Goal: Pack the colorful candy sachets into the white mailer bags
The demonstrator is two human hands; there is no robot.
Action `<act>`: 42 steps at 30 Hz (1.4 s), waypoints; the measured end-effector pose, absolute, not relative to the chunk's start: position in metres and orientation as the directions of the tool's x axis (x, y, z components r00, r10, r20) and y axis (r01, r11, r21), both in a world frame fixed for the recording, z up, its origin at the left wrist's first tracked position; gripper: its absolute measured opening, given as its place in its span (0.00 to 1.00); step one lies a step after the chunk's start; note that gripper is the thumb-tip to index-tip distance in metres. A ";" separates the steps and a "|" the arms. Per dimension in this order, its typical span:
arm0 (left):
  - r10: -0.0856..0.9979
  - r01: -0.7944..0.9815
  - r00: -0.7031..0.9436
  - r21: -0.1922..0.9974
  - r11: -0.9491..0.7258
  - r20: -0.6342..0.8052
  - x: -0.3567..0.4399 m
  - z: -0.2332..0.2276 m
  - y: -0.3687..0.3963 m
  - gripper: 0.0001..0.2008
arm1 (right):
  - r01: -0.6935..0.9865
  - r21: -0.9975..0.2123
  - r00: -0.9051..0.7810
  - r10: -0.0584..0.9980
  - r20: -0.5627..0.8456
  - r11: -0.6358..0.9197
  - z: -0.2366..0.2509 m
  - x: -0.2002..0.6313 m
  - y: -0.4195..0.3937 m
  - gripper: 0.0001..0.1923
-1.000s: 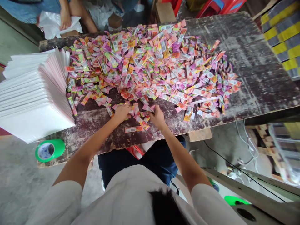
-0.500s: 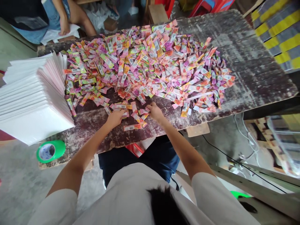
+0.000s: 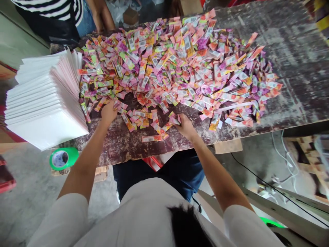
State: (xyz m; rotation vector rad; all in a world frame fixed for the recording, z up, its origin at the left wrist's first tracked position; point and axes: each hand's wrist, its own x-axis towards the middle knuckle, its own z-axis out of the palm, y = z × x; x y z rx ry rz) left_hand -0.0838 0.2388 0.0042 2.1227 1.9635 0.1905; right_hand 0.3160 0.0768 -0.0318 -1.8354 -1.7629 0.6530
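A wide heap of small printed stick sachets [image 3: 154, 68], pink, orange, green and purple, covers much of the worn dark table. At the heap's front left edge is my left hand [image 3: 108, 112], fingers curled down among sachets; what they hold, if anything, is hidden. My right hand [image 3: 187, 127] is closed with a pinkish sachet [image 3: 174, 119] between thumb and fingers, just above the tabletop. Between my hands lies a smaller loose cluster of sachets [image 3: 140, 118]. One orange-and-white sachet [image 3: 151, 138] rests apart, closer to the front edge.
A tall stack of white folded cartons or sheets [image 3: 47, 116] stands at the table's left end. In front of it is a green tape roll [image 3: 63, 158]. Across the table a person in a striped top [image 3: 55, 12] is near the far left corner. Cables [image 3: 257, 175] run along the floor at right.
My left hand has moved left, from the small cluster to the heap's edge. My right hand has drawn slightly away with a sachet. The view has shifted, and the person opposite has changed position.
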 end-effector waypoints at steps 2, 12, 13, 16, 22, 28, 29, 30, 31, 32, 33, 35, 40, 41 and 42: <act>0.974 0.973 0.155 0.193 -0.122 -0.166 -0.077 0.003 0.240 0.22 | 0.776 -0.631 -0.010 1.000 -0.015 -0.002 -0.033 0.310 0.079 0.14; 0.965 0.906 0.227 0.392 -0.160 -0.131 -0.080 -0.001 0.182 0.23 | 0.771 -0.633 0.053 0.997 -0.054 -0.075 -0.047 0.321 0.061 0.08; 0.955 0.906 0.271 0.367 -0.209 -0.124 -0.088 0.004 0.189 0.26 | 0.767 -0.635 0.069 0.996 -0.055 -0.089 -0.047 0.323 0.062 0.08; 0.880 0.884 0.435 0.276 -0.378 -0.189 -0.104 0.017 0.212 0.30 | 0.762 -0.637 0.106 0.993 -0.055 -0.117 -0.045 0.320 0.064 0.10; 0.722 0.784 0.620 0.237 -0.573 -0.307 -0.093 0.016 0.212 0.22 | 0.758 -0.646 0.087 0.996 -0.033 -0.088 -0.045 0.307 0.059 0.09; 0.759 0.805 0.592 0.239 -0.543 -0.271 -0.077 0.015 0.190 0.15 | 0.779 -0.610 0.117 0.990 -0.084 -0.144 -0.041 0.313 0.052 0.10; 0.786 0.815 0.576 0.234 -0.531 -0.225 -0.078 0.018 0.191 0.14 | 0.784 -0.606 0.112 0.991 -0.075 -0.135 -0.039 0.315 0.052 0.10; 0.819 0.825 0.553 0.238 -0.512 -0.155 -0.080 0.022 0.194 0.14 | 0.789 -0.602 0.107 0.992 -0.069 -0.127 -0.038 0.318 0.051 0.10; 0.855 0.838 0.514 0.255 -0.482 -0.074 -0.086 0.025 0.198 0.14 | 0.792 -0.597 0.105 0.992 -0.069 -0.126 -0.036 0.321 0.049 0.09; 0.891 0.853 0.454 0.288 -0.435 0.000 -0.092 0.029 0.203 0.14 | 0.794 -0.594 0.107 0.991 -0.076 -0.131 -0.034 0.324 0.048 0.09; 0.925 0.867 0.376 0.334 -0.371 0.051 -0.101 0.032 0.208 0.15 | 0.794 -0.591 0.110 0.990 -0.088 -0.141 -0.033 0.327 0.046 0.08; 0.974 0.875 0.219 0.430 -0.223 0.060 -0.118 0.033 0.218 0.16 | 0.794 -0.593 0.082 0.990 -0.114 -0.134 -0.031 0.331 0.045 0.07; 0.911 0.849 0.370 0.465 -0.252 -0.183 -0.133 0.019 0.226 0.28 | 0.824 -0.561 -0.183 0.975 -0.125 0.083 -0.035 0.314 0.065 0.12; 0.871 0.850 0.429 0.434 -0.299 -0.241 -0.130 0.016 0.225 0.28 | 0.837 -0.535 -0.223 0.963 -0.149 0.111 -0.036 0.308 0.072 0.14; 0.840 0.859 0.458 0.387 -0.335 -0.290 -0.128 0.012 0.224 0.25 | 0.854 -0.506 -0.248 0.951 -0.185 0.125 -0.037 0.304 0.079 0.14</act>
